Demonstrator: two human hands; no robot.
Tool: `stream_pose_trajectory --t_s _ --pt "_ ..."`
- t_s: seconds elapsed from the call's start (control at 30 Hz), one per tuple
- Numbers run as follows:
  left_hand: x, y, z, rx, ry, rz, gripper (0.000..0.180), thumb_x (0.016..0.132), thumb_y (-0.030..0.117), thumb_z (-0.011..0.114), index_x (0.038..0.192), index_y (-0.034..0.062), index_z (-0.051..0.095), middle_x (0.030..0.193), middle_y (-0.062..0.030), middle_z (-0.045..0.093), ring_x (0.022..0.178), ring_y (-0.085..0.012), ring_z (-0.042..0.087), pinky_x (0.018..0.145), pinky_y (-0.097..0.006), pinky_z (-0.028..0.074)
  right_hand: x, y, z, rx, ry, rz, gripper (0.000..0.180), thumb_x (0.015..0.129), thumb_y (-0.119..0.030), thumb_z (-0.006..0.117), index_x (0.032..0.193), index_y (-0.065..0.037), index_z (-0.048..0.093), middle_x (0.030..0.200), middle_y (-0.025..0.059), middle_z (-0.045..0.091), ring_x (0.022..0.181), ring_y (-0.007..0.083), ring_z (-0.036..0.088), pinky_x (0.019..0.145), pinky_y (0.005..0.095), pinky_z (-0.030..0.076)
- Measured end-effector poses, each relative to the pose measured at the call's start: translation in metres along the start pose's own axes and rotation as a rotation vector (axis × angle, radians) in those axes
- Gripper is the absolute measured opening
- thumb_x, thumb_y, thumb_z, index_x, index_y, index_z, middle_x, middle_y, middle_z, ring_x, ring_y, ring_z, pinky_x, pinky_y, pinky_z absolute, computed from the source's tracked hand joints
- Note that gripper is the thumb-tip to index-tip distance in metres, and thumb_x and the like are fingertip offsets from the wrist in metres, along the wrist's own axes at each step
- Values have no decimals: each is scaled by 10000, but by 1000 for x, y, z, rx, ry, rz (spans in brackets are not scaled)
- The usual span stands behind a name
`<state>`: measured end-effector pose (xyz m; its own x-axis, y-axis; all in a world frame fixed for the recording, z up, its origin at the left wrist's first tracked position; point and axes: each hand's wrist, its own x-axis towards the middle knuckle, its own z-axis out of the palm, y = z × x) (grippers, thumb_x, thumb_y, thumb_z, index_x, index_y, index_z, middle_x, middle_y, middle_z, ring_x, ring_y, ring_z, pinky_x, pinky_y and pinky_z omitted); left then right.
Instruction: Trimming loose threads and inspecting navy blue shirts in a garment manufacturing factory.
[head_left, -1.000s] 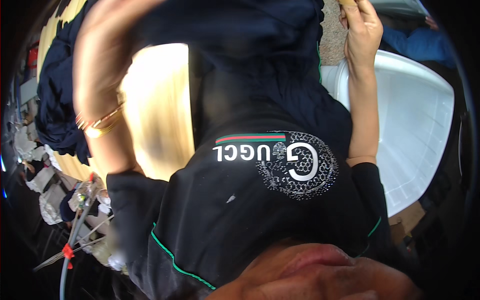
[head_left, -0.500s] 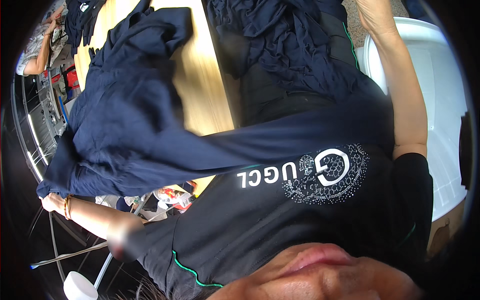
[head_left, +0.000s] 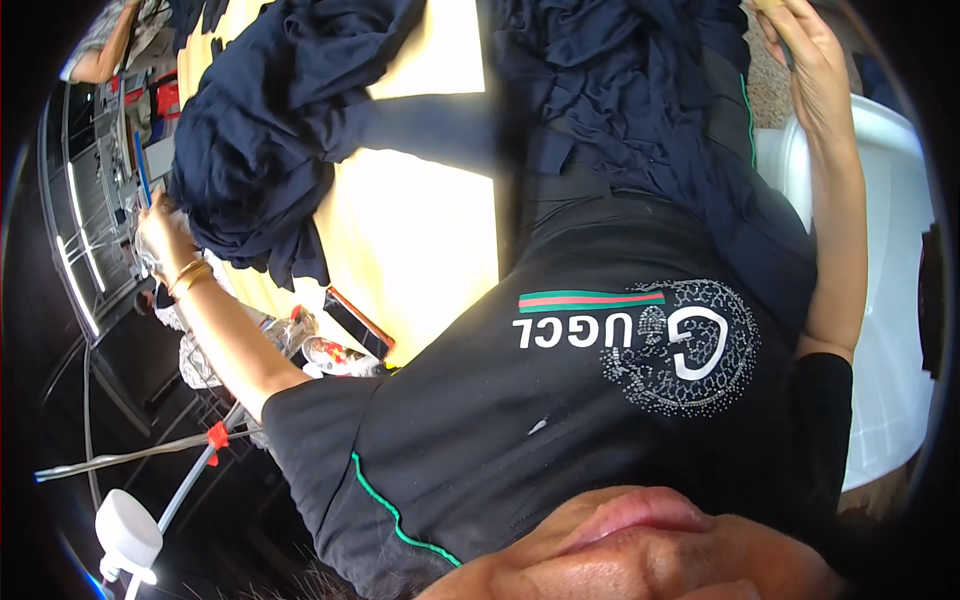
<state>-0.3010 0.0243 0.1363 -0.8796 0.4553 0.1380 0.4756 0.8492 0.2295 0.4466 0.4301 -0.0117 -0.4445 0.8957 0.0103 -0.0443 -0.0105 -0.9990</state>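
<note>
A bunched navy cloth [head_left: 250,150] lies on the pale wooden table [head_left: 420,225], at the left. One flat navy strip [head_left: 430,130] stretches from it over the table's edge toward my lap. My left hand [head_left: 168,238], with a bracelet at the wrist, is beside the bundle's outer edge; its fingers look stretched out, with no cloth in them. More crumpled navy cloth [head_left: 620,90] covers my lap. At the upper right my right hand [head_left: 815,65] is raised, fingers curled around a small dark and yellowish thing too unclear to name.
A white plastic chair or tub [head_left: 890,260] stands at my right. By the table's near left edge lie a dark flat phone-like thing [head_left: 358,325] and a red-and-white package [head_left: 335,355]. A white lamp head [head_left: 128,528] is lower left; another person's arm [head_left: 100,60] shows upper left.
My left hand has let go of the cloth's end and moved up and inward. The cloth stretched across my chest has dropped into a bundle on the table. My right hand has moved slightly down.
</note>
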Motion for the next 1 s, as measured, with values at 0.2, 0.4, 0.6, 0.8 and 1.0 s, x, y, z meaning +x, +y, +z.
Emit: stream_pose_trajectory --t_s 0.2,0.4,0.6,0.8,1.0 --pt "-206 181 165 -24 144 496 826 947 574 661 1588 142 371 1659 -306 172 1545 -473 155 1217 -608 213 5 10 4 -5 35 0 284 1013 -203 667 1226 -19 706 797 -72 628 553 -22 432 474 138 301" --pt "-149 128 212 125 142 539 693 981 550 586 1545 178 429 1691 -151 214 1557 -393 187 1133 -721 288 2 12 1 54 37 3 296 1003 -204 682 1219 -3 700 806 -69 627 575 -20 449 490 138 320" --pt "-72 191 208 454 50 221 688 877 514 708 1482 228 545 1546 -263 446 1419 -430 450 1081 -740 333 1 16 -2 75 34 33 278 1002 -193 681 1210 -9 703 807 -67 627 561 -15 446 476 142 317" --pt "-217 384 219 226 511 1269 400 935 369 714 1244 119 673 1245 -142 686 1144 -328 655 825 -509 513 8 10 -3 121 11 65 287 995 -205 692 1207 -13 707 834 -54 626 574 -13 458 486 144 317" --pt "-281 418 294 -46 -46 1342 257 882 185 644 1050 -1 590 1057 -215 635 1144 -400 595 1182 -587 314 9 12 0 170 -5 73 288 998 -197 693 1212 -3 703 828 -49 626 577 -7 473 491 145 327"
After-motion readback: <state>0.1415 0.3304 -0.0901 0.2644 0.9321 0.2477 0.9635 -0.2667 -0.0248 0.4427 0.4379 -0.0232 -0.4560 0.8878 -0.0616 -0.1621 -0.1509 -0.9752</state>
